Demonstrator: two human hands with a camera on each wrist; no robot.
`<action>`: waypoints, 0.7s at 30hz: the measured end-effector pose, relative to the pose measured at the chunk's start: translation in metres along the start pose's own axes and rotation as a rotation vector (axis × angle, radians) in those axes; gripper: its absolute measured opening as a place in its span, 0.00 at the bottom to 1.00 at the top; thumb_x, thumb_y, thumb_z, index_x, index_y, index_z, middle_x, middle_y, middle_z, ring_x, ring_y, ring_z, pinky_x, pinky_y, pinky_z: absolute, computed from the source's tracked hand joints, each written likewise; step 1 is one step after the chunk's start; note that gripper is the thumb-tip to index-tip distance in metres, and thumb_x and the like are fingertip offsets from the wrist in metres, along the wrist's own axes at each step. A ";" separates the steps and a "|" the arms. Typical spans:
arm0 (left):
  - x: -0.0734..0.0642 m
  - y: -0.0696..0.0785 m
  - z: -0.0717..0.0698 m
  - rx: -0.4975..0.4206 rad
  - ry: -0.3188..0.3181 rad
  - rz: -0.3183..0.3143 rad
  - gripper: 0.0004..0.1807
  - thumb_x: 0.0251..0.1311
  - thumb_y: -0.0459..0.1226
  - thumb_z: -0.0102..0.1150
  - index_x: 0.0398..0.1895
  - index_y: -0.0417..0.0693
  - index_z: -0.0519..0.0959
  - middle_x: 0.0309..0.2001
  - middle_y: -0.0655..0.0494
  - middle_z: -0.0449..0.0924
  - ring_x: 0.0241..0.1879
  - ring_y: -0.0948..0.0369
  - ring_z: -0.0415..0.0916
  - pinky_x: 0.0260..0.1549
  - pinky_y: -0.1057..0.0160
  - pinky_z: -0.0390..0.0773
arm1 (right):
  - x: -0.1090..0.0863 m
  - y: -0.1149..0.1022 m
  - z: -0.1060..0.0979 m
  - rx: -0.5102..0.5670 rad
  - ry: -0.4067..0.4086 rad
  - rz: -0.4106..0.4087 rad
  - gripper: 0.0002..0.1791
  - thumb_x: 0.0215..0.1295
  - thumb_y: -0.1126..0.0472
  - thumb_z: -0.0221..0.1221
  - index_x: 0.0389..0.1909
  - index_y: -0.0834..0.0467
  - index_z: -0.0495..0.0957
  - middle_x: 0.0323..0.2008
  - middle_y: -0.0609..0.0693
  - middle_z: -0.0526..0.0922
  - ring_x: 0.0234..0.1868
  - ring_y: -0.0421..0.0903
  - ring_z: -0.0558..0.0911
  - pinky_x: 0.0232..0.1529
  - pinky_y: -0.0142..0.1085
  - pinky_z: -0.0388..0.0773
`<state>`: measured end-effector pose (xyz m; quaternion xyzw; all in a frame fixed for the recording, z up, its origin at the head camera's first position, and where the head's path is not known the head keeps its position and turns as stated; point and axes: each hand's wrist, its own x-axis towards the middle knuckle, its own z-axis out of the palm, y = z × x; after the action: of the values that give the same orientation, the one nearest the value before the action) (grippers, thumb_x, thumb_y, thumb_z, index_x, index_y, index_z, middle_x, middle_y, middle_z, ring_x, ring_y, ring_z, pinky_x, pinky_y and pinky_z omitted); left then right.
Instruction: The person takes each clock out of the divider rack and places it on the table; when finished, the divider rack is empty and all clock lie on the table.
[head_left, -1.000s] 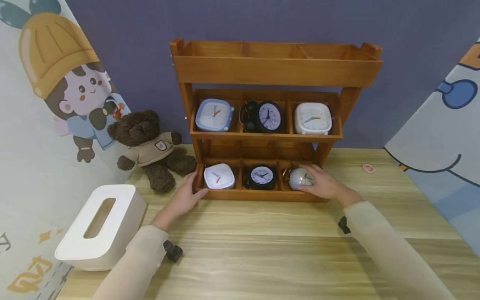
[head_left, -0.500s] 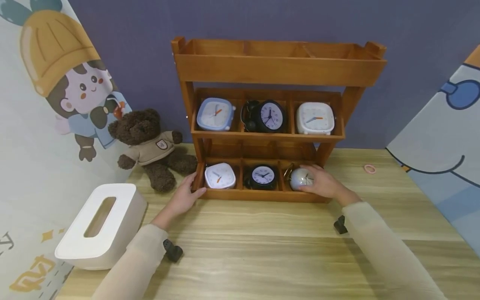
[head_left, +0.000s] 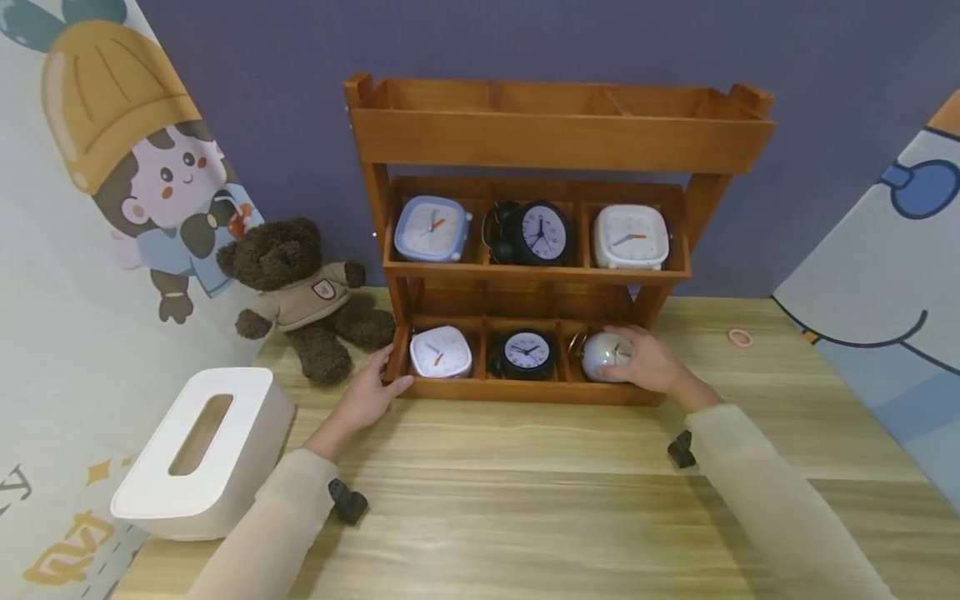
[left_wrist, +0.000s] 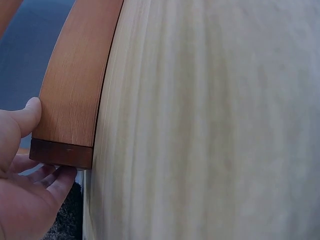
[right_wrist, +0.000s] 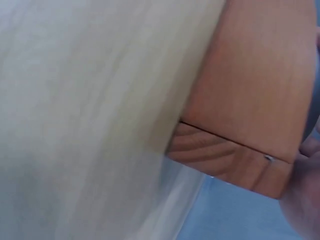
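At the far left of the tabletop (head_left: 480, 517), a white tissue box (head_left: 258, 450) lies near, with a brown teddy bear (head_left: 303, 296) beyond it. Next comes the left hand (head_left: 362, 403), which grips the left end of the wooden rack (head_left: 555, 142): the thumb is on the front board and the fingers curl round the end. The rack's long axis runs left to right, across the space between both hands.

In its lowest tier, a white square clock (head_left: 441, 353) sits in the left compartment, just beside the left hand, and a black clock (head_left: 527, 353) in the middle one. The right compartment has the round clock (head_left: 602, 357) (a gold-coloured part shows at its left side). This clock lies just left of the right hand (head_left: 654, 364), by far the nearer hand. Thumb near and fingers far, the right hand holds it, parted only by the clock's breadth; the right wrist view is too blurred to show the fingertips' contact. Farther right, a pink ring (head_left: 739, 337) lies well apart.
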<state>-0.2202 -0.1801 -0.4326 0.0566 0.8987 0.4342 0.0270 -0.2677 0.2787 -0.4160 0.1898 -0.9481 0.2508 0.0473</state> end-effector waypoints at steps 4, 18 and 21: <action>0.000 -0.002 0.000 0.007 0.004 0.001 0.39 0.69 0.40 0.58 0.75 0.36 0.51 0.71 0.33 0.51 0.68 0.39 0.53 0.64 0.42 0.57 | 0.000 -0.007 -0.008 -0.012 -0.006 0.020 0.46 0.51 0.45 0.72 0.64 0.68 0.69 0.60 0.73 0.69 0.59 0.69 0.69 0.56 0.61 0.67; 0.000 0.001 -0.001 0.008 0.006 -0.009 0.39 0.69 0.39 0.58 0.75 0.35 0.51 0.70 0.32 0.53 0.67 0.38 0.56 0.62 0.41 0.60 | -0.016 -0.018 -0.048 0.074 -0.006 0.075 0.44 0.53 0.46 0.72 0.66 0.66 0.68 0.63 0.71 0.66 0.62 0.69 0.65 0.58 0.63 0.62; 0.000 0.001 0.000 0.012 0.006 -0.004 0.39 0.69 0.40 0.58 0.75 0.35 0.52 0.70 0.32 0.53 0.66 0.38 0.56 0.62 0.41 0.60 | -0.025 -0.014 -0.060 0.068 -0.009 0.089 0.44 0.54 0.46 0.71 0.67 0.65 0.68 0.64 0.70 0.66 0.63 0.69 0.64 0.58 0.63 0.61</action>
<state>-0.2205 -0.1797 -0.4318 0.0535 0.9014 0.4289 0.0247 -0.2393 0.3054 -0.3620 0.1501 -0.9467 0.2839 0.0253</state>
